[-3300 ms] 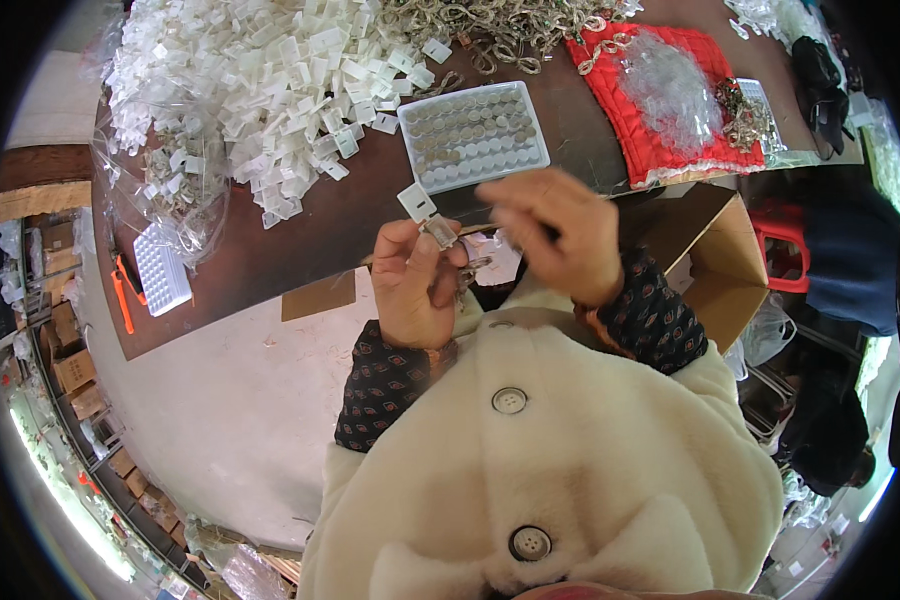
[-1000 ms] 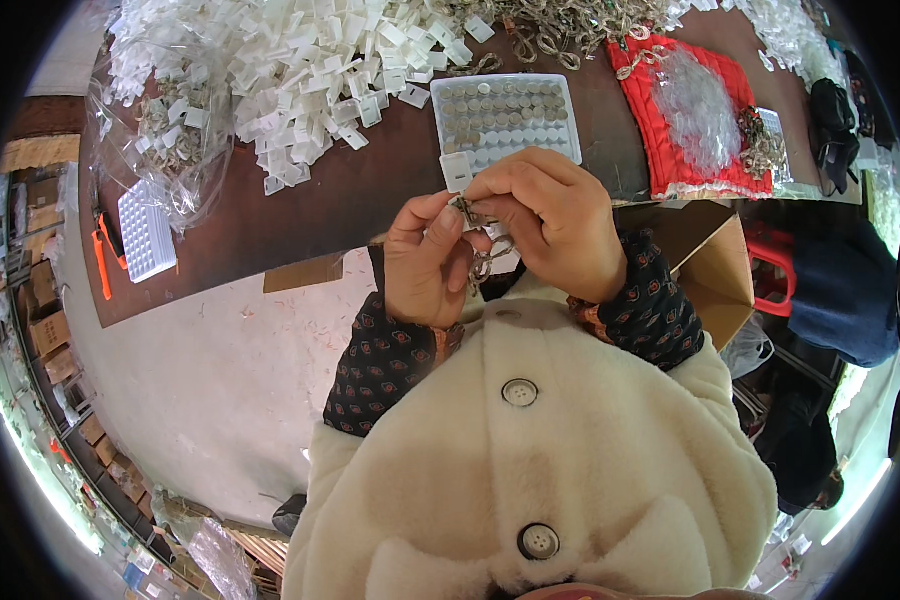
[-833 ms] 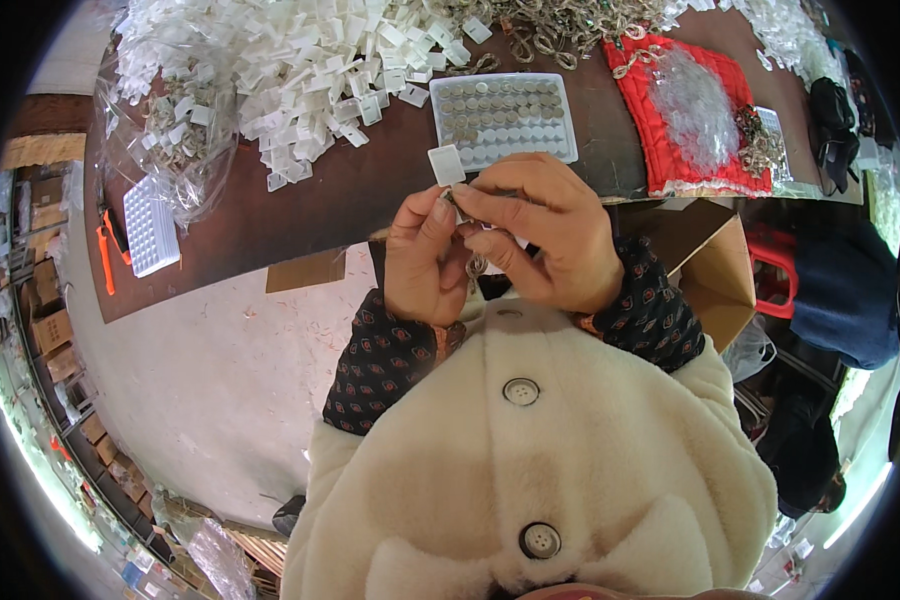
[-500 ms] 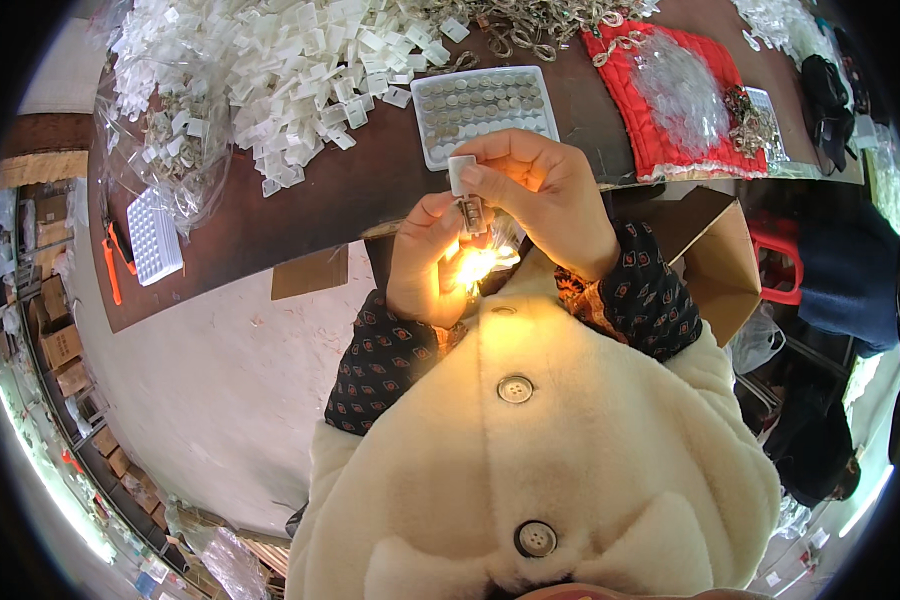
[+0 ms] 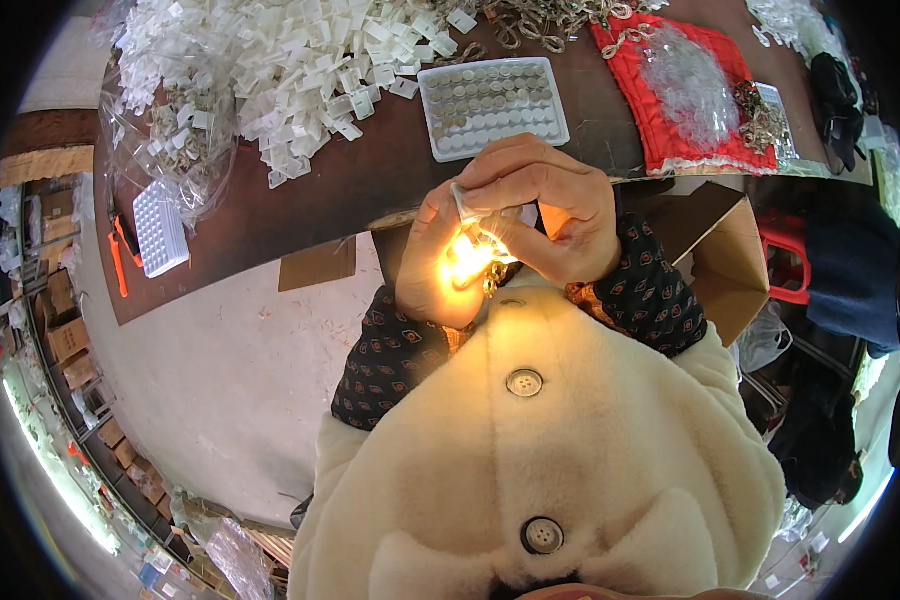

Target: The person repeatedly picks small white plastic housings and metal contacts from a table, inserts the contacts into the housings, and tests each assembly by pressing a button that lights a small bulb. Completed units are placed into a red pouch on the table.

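Observation:
Close in front of my coat, my left hand and my right hand meet with curled fingers around a small battery box. Only a pale edge of its white cover shows between them; the fingers hide the rest. Below the box, a lit string light glows warm yellow against the left palm and fingers, its bulbs blurred by glare. My right thumb lies beside the glow. Just beyond the hands, a white tray on the table holds rows of round button cells, with bare pockets in its near rows.
A heap of white plastic covers spreads over the brown table. At left are a clear bag, a white pocketed tray and orange-handled pliers. A red cloth lies far right, above a cardboard box.
My right hand has brought the white cover down onto the battery box, and its fingers now wrap over it. The two hands have closed together. The view has shifted slightly.

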`<state>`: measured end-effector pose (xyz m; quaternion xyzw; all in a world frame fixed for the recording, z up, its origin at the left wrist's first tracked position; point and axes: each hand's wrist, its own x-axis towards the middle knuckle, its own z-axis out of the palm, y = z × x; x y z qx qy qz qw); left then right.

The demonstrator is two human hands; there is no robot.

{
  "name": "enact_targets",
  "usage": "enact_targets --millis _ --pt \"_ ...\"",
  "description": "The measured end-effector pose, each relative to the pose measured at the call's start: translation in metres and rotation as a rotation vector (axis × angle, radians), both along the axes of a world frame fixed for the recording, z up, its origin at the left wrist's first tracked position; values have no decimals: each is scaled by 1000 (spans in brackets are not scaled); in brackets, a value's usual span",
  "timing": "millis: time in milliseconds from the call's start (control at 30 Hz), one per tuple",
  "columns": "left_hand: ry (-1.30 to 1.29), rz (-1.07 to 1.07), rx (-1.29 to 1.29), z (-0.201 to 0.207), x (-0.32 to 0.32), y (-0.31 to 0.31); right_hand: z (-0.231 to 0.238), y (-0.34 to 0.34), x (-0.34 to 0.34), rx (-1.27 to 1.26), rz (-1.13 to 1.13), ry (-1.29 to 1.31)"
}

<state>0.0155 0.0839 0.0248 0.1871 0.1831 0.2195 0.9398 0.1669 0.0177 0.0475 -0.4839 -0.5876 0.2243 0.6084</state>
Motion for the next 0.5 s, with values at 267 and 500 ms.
enact_targets --millis 267,500 --pt "-112 -88 -126 -15 1 2 -3 2 -1 24 -23 30" --pt "64 -76 -9 -21 5 -5 -13 -7 0 115 -98 -88"
